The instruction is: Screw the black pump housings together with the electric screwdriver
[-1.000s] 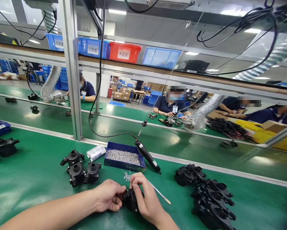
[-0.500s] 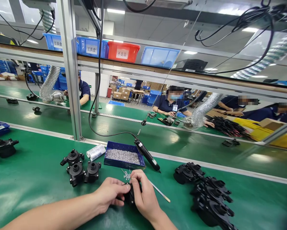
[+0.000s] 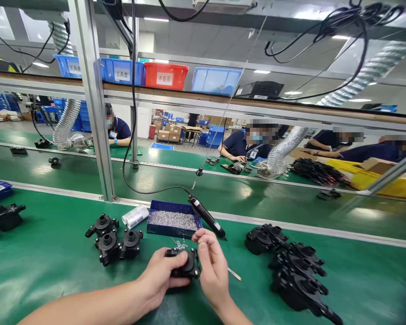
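My left hand point(image 3: 157, 277) grips a small black pump housing point(image 3: 185, 264) from its left side, thumb on top. Beside the housing's right edge, my right hand point(image 3: 213, 271) has thumb and forefinger pinched together; whatever sits between the tips is too small to make out. Just behind the housing lie small shiny loose pieces point(image 3: 179, 244) on the green mat. A blue tray point(image 3: 169, 231) full of similar tiny metal pieces stands beyond them. Against its right end leans a black electric screwdriver point(image 3: 207, 217) with a cable. A thin stick point(image 3: 235, 274) pokes out right of my right hand.
Several black pump housings sit to the left point(image 3: 107, 242) and more to the right point(image 3: 299, 275). A white cylindrical item point(image 3: 135, 217) lies beside the tray. A metal post point(image 3: 93, 99) rises behind the mat. Co-workers sit across the line.
The housing has been turned and lifted into fuller view in my left hand. My right hand has shifted right, its fingers now at the housing's right edge.
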Action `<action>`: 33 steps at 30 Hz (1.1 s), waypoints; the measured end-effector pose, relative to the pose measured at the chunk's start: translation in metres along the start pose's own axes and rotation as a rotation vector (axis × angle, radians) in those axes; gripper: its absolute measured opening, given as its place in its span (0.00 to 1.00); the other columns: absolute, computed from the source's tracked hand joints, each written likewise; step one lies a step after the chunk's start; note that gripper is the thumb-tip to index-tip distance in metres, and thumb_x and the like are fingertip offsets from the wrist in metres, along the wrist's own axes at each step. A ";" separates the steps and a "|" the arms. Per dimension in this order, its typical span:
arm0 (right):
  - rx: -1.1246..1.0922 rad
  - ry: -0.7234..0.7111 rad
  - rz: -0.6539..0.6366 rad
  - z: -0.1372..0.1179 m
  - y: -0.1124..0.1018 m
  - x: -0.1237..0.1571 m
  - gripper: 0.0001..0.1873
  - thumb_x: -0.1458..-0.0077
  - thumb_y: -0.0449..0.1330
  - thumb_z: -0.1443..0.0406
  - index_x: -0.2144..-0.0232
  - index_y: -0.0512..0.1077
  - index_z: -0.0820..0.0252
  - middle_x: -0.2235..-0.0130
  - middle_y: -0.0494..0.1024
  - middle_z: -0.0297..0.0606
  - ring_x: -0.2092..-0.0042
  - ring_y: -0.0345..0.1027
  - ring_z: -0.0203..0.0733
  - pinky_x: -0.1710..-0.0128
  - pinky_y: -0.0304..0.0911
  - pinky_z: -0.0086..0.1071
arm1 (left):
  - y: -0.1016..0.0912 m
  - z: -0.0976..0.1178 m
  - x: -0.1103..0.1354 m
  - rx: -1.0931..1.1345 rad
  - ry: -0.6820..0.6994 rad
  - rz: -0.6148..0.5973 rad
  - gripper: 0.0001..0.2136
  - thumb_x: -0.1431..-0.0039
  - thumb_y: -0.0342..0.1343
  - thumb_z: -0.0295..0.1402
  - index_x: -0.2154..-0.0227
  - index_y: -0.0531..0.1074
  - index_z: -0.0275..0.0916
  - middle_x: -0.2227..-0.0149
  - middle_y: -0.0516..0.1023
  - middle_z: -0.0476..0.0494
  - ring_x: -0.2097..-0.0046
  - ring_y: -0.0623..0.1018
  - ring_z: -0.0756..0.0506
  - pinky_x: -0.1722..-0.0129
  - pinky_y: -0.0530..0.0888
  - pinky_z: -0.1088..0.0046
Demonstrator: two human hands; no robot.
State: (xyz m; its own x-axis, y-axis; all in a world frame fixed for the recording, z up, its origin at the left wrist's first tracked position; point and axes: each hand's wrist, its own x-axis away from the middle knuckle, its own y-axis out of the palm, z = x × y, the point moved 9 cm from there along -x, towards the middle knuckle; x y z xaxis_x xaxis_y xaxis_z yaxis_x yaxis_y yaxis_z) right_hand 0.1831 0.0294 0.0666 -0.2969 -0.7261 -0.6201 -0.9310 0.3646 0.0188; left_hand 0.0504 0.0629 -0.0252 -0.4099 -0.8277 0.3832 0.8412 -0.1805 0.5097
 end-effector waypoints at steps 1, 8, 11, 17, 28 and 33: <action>-0.013 0.000 0.026 -0.002 -0.005 0.001 0.14 0.29 0.55 0.55 0.65 0.69 0.56 0.60 0.69 0.39 0.59 0.66 0.43 0.58 0.66 0.36 | 0.000 0.010 -0.001 0.050 0.034 -0.004 0.22 0.53 0.76 0.42 0.62 0.75 0.35 0.57 0.81 0.36 0.52 0.80 0.37 0.55 0.82 0.57; -0.278 0.552 -0.183 0.045 0.031 0.024 0.26 0.41 0.64 0.41 0.68 0.67 0.57 0.78 0.57 0.23 0.78 0.47 0.30 0.80 0.44 0.26 | 0.000 0.054 -0.002 0.313 0.127 0.007 0.10 0.30 0.58 0.34 0.60 0.80 0.32 0.54 0.85 0.35 0.56 0.84 0.43 0.48 0.82 0.60; -0.399 0.600 -0.048 0.053 0.033 0.017 0.31 0.48 0.67 0.38 0.73 0.62 0.56 0.80 0.56 0.21 0.80 0.46 0.27 0.81 0.42 0.25 | 0.004 0.045 0.000 0.341 0.107 0.005 0.09 0.29 0.55 0.30 0.59 0.80 0.31 0.55 0.85 0.34 0.56 0.85 0.43 0.50 0.83 0.61; -0.552 0.634 0.068 0.057 0.025 0.008 0.28 0.47 0.68 0.43 0.76 0.62 0.57 0.80 0.63 0.22 0.84 0.53 0.26 0.84 0.43 0.25 | 0.009 0.035 -0.001 0.319 0.108 0.027 0.11 0.28 0.52 0.28 0.53 0.79 0.34 0.54 0.85 0.34 0.53 0.85 0.41 0.52 0.84 0.63; -0.636 0.636 0.127 0.053 0.021 0.012 0.22 0.47 0.67 0.48 0.71 0.71 0.61 0.73 0.79 0.33 0.82 0.64 0.29 0.81 0.56 0.25 | 0.011 0.036 -0.003 0.236 0.158 0.020 0.12 0.27 0.49 0.28 0.54 0.78 0.32 0.56 0.84 0.32 0.57 0.86 0.39 0.58 0.85 0.63; -0.680 0.671 0.157 0.051 0.021 0.018 0.25 0.53 0.73 0.54 0.57 0.80 0.65 0.62 0.85 0.43 0.75 0.72 0.33 0.78 0.63 0.27 | 0.012 0.043 -0.003 0.219 0.192 0.013 0.14 0.27 0.47 0.29 0.50 0.77 0.33 0.59 0.84 0.35 0.60 0.86 0.40 0.60 0.85 0.64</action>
State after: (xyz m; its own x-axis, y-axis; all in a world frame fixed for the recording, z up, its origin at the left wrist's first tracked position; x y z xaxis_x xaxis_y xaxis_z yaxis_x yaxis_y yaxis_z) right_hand 0.1689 0.0536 0.0161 -0.2913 -0.9566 0.0011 -0.7321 0.2236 0.6434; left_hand 0.0469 0.0865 0.0133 -0.3077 -0.9184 0.2488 0.7415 -0.0676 0.6676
